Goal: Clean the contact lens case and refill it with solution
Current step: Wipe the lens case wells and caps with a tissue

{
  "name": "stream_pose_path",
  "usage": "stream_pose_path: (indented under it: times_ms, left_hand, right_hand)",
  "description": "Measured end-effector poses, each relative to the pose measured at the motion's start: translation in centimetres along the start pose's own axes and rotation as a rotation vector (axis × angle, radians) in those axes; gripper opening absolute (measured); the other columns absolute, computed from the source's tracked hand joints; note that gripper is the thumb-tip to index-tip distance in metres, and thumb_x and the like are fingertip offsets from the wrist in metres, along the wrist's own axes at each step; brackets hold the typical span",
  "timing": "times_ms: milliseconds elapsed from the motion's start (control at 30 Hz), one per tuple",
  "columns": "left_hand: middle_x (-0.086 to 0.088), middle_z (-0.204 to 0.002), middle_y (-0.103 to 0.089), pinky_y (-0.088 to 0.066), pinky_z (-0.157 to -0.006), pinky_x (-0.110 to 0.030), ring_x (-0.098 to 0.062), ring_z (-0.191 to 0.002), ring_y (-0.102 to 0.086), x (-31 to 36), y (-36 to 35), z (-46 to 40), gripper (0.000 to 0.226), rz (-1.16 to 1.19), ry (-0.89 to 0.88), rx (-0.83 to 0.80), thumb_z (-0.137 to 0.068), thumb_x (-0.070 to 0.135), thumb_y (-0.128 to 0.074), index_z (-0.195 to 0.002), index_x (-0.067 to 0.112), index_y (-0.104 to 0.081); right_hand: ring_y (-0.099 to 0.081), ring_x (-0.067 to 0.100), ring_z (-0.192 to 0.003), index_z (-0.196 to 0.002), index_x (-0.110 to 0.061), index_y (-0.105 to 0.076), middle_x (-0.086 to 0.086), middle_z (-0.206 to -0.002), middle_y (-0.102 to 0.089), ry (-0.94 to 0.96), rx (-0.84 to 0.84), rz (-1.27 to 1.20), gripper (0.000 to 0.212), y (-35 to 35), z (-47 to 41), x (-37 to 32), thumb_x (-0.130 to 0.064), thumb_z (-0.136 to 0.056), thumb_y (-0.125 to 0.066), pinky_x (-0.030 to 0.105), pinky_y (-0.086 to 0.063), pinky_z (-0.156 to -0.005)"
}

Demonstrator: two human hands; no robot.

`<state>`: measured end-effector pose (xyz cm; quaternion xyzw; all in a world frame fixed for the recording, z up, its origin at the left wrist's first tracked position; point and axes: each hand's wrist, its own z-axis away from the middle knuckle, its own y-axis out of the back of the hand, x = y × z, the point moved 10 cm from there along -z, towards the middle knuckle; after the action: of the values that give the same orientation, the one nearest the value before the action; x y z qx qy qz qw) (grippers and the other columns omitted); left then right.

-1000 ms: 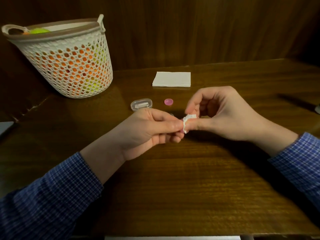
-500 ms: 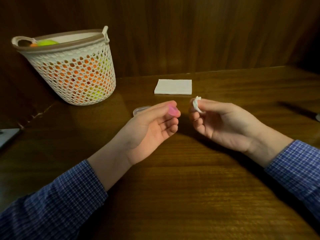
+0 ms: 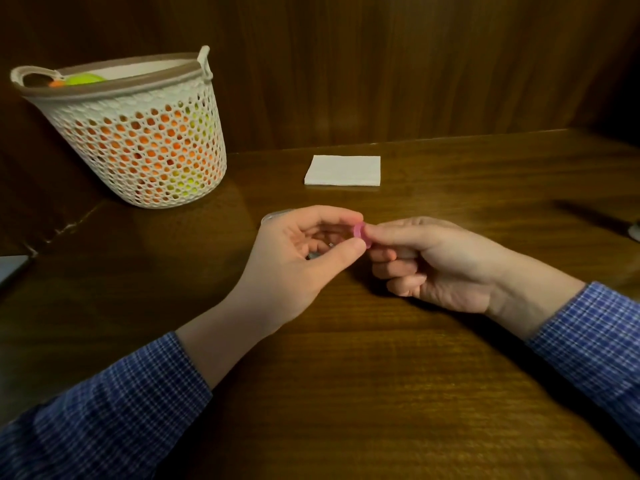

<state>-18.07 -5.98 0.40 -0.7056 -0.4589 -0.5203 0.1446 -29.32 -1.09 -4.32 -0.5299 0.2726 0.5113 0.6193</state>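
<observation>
A small pink cap [image 3: 358,233] of the lens case is held a little above the wooden table [image 3: 346,375]. My left hand [image 3: 298,258] pinches it between thumb and fingers. My right hand [image 3: 443,265] meets it from the right, with fingertips pressed against the cap's other side. The scrap of white tissue is hidden. Behind my left hand the edge of a clear plastic case [image 3: 275,215] shows on the table. A small dark item lies under my left palm, mostly hidden.
A folded white tissue [image 3: 343,170] lies at the back of the table. A white mesh basket [image 3: 138,140] with orange and yellow-green things stands back left. A wood-panelled wall is close behind. A pale object [image 3: 635,232] sits at the right edge.
My left hand picked the pink cap up off the table. The hands parted, then came together again, and my right fingertips now press on the cap. The tissue scrap is out of sight.
</observation>
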Motion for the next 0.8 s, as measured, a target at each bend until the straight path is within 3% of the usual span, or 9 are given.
stream_pose_path:
  times_ms: [167, 233, 300, 400, 533, 667, 800]
  left_hand:
    - [0.001, -0.115, -0.076, -0.061, -0.088, -0.046, -0.024, -0.106, -0.071, 0.1, 0.3, -0.1, 0.037, -0.074, -0.006, 0.013, -0.089, 0.016, -0.077, -0.125, 0.015, -0.071]
    - [0.007, -0.116, -0.073, -0.061, -0.085, -0.035, -0.019, -0.105, -0.069, 0.1, 1.6, -0.3, 0.046, -0.164, -0.001, 0.058, -0.086, 0.025, -0.077, -0.131, 0.019, -0.068]
    - [0.010, -0.116, -0.070, -0.055, -0.079, -0.017, -0.013, -0.103, -0.066, 0.2, 3.1, -0.4, 0.050, -0.344, -0.017, 0.090, -0.086, 0.031, -0.079, -0.133, 0.021, -0.065]
    - [0.013, -0.112, -0.068, -0.044, -0.072, -0.005, -0.005, -0.098, -0.062, -1.0, 4.0, -0.2, 0.055, -0.524, 0.037, 0.039, -0.083, 0.028, -0.082, -0.135, 0.023, -0.064]
    - [0.014, -0.109, -0.069, -0.049, -0.069, -0.013, -0.006, -0.091, -0.064, -2.4, 3.2, 0.2, 0.054, -0.495, 0.087, -0.061, -0.082, 0.021, -0.084, -0.132, 0.026, -0.066]
    - [0.017, -0.104, -0.068, -0.051, -0.063, -0.013, -0.002, -0.081, -0.062, -2.8, 2.9, 0.0, 0.053, -0.514, 0.089, -0.036, -0.082, 0.020, -0.084, -0.132, 0.026, -0.067]
    - [0.019, -0.101, -0.067, -0.047, -0.058, -0.008, 0.005, -0.073, -0.061, -3.7, 3.3, -0.3, 0.052, -0.508, 0.146, 0.010, -0.082, 0.019, -0.085, -0.131, 0.026, -0.067]
  right_hand:
    - [-0.030, 0.007, -0.052, -0.082, -0.016, -0.078, -0.004, -0.063, -0.039, 0.071, 0.052, 0.143, 0.014, 0.8, -0.1, -0.9, -0.029, -0.084, -0.075, 0.019, -0.018, -0.042]
    - [-0.035, 0.012, -0.054, -0.073, -0.021, -0.077, -0.001, -0.062, -0.044, 0.118, 0.204, 0.321, 0.017, 2.6, -0.4, -2.3, -0.037, -0.076, -0.081, 0.021, -0.024, -0.043]
    - [-0.050, 0.020, -0.066, -0.070, -0.022, -0.075, 0.005, -0.071, -0.060, 0.127, 0.457, 0.534, 0.025, 5.5, -0.6, -4.1, -0.044, -0.068, -0.086, 0.026, -0.037, -0.049]
    - [-0.058, 0.021, -0.077, -0.081, -0.018, -0.073, 0.006, -0.088, -0.072, 0.047, 0.676, 0.699, 0.034, 9.1, -2.0, -5.5, -0.046, -0.070, -0.089, 0.032, -0.044, -0.058]
    - [-0.053, 0.016, -0.062, -0.094, -0.018, -0.070, 0.003, -0.073, -0.064, -0.102, 0.720, 0.826, 0.050, 10.9, -4.8, -6.0, -0.053, -0.065, -0.090, 0.023, -0.041, -0.044]
    - [-0.058, 0.017, -0.061, -0.088, -0.017, -0.072, 0.003, -0.068, -0.065, -0.135, 0.733, 0.904, 0.051, 11.3, -6.3, -6.4, -0.055, -0.060, -0.092, 0.017, -0.036, -0.028]
    - [-0.064, 0.020, -0.075, -0.092, -0.019, -0.067, 0.005, -0.084, -0.069, -0.125, 0.752, 0.931, 0.058, 11.2, -6.7, -6.3, -0.059, -0.058, -0.092, 0.025, -0.042, -0.042]
